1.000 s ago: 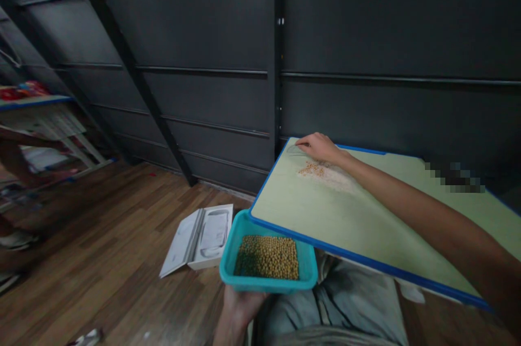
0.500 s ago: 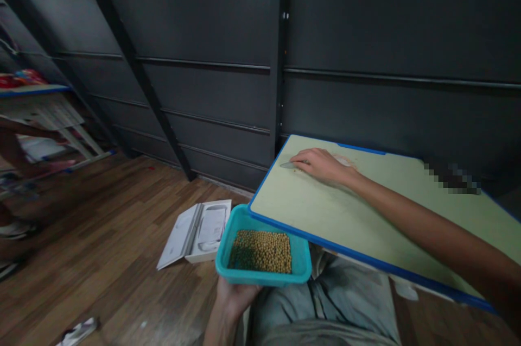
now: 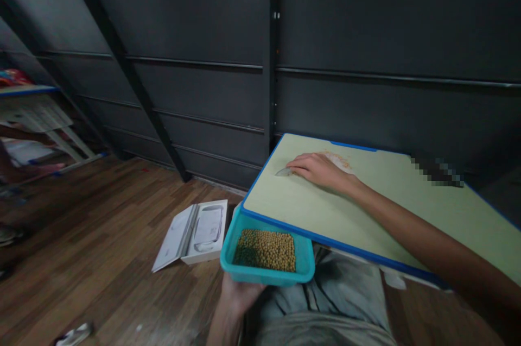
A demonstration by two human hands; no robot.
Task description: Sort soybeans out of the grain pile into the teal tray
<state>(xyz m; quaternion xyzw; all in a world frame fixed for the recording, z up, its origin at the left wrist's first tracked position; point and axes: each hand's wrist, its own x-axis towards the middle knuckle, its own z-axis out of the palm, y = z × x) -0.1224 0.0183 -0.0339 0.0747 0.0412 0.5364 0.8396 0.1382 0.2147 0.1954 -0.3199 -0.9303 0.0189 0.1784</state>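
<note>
My left hand supports a teal plastic basket from below, its fingers mostly hidden beneath. Round tan beans, like soybeans, cover the basket's bottom. The basket is partly under the front left corner of a pale yellow-green table with a blue edge. On the tabletop, my right hand is closed, palm down, on a thin greyish pointed piece that looks like a small blade. Just beyond the hand lies a whitish patch with orange-brown crumbs around it.
An open white box lies on the wooden floor left of the basket. A dark panelled wall rises behind the table. A blurred dark object sits at the far right edge. Another table and a person's arm are at left.
My right hand has slid slightly toward me over the tabletop with the pointed piece. The basket has shifted a little right, further under the table corner. The whole view has turned slightly.
</note>
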